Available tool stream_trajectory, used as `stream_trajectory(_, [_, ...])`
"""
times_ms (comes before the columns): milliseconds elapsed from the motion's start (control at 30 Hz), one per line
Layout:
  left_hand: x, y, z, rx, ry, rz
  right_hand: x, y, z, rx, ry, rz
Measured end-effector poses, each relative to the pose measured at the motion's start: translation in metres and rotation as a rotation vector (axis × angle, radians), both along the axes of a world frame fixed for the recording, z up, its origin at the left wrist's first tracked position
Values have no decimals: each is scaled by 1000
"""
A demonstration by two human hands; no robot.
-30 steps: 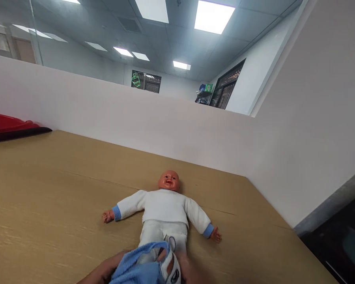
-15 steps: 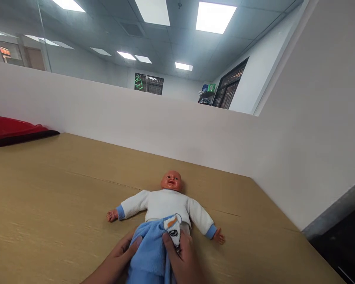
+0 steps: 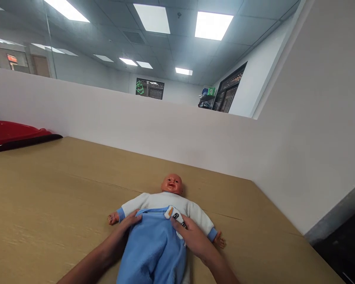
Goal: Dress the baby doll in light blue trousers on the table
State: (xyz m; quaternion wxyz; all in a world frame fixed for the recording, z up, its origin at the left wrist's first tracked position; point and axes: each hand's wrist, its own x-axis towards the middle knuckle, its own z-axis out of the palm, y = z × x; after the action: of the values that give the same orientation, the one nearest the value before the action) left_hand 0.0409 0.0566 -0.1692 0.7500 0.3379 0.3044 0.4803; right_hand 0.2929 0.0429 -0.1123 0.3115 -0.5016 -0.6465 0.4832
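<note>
A baby doll [image 3: 172,184] lies on its back with its arms spread, wearing a white fleece top [image 3: 177,201] with blue cuffs. Blue fleece overalls [image 3: 154,240] cover its legs and lower body, their top edge across the belly. On the bib's right corner shows a white animal patch with an orange and black detail. My left hand [image 3: 132,219] grips the left side of the waist edge, thumb on the cloth. My right hand [image 3: 192,236] pinches the right edge beside the patch. The doll's feet are not visible.
The brown tabletop [image 3: 62,197] stretches around the doll. A red plastic basin [image 3: 14,134] stands at the far left against the white wall [image 3: 136,126]. A glass partition rises above the wall. At the right, a dark area lies beyond the table edge.
Both hands have moved up toward the doll's chest, drawing the blue overalls higher over its belly and spreading them wider. The right hand has shifted to the right.
</note>
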Motion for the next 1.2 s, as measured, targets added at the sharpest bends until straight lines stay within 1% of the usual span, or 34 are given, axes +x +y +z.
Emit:
stream_trajectory(100, [-13,13,-2,60,-62,-39,9,-12,24,95,-243,3])
stream_trajectory(167, [-20,20,3,110,-45,-133,11,-19,38,152,-339,-18])
stream_trajectory(200, [-23,23,9,151,-2,-195,10,-22,45,194,-376,-24])
stream_trajectory(267, [-26,28,28,288,165,-296,4,-24,55,273,-389,-25])
stream_trajectory(333, [-23,32,53,467,384,-329,-6,-22,63,323,-313,-8])
stream_trajectory(367, [-19,33,66,541,459,-342,-11,-21,67,344,-266,4])
stream_trajectory(400, [-15,35,78,591,489,-381,-16,-19,71,362,-227,18])
stream_trajectory(467, [-8,39,97,608,563,-466,-19,-16,76,375,-189,43])
stream_trajectory(500, [-6,42,103,602,603,-493,-17,-14,76,353,-192,58])
stream_trajectory(567, [-6,49,111,606,683,-509,-5,-10,73,246,-235,121])
stream_trajectory(633, [-12,55,113,643,720,-501,12,-6,64,131,-288,246])
stream_trajectory(700, [-21,60,112,672,726,-492,27,-2,56,47,-274,395])
stream_trajectory(733, [-24,61,112,676,724,-493,32,0,53,33,-246,453])
stream_trajectory(800, [-29,63,110,669,695,-521,34,1,52,83,-174,503])
stream_trajectory(867, [-31,64,108,667,642,-566,27,0,53,158,-40,486])
stream_trajectory(900, [-31,64,107,671,616,-587,22,-3,53,159,65,476])
stream_trajectory(967, [-32,66,104,681,565,-611,8,-10,52,78,294,446])
stream_trajectory(1000, [-33,68,101,680,539,-615,1,-16,51,20,354,427])
stream_trajectory(1033, [-34,70,99,670,514,-619,-5,-21,50,-23,350,406])
stream_trajectory(1100, [-39,74,94,638,481,-628,-15,-32,50,-53,196,340])
stream_trajectory(1167, [-45,79,90,609,480,-649,-20,-36,52,-33,24,276])
stream_trajectory(1200, [-48,81,89,599,484,-667,-21,-34,52,-5,-24,254])
